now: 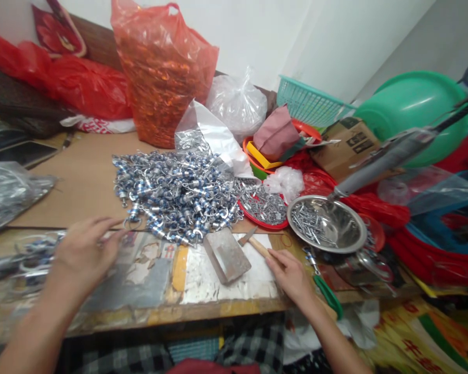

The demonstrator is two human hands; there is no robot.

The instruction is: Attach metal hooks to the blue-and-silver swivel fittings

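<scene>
Our right hand (pixel 290 272) lies w/ fingers loosely curled on the wooden hammer handle (pixel 260 246), head hidden behind the grey metal block (pixel 226 255). Left hand (pixel 85 253), blurred, fingers spread near the shiny clip pile (pixel 175 195). Steel bowl (pixel 327 224) far right.

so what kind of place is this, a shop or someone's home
Most likely a home workbench for small piecework assembly, not a shop. A big pile of metal clasps covers the table, a steel bowl of pins sits by the right hand, and household basins and bags crowd round.
</scene>
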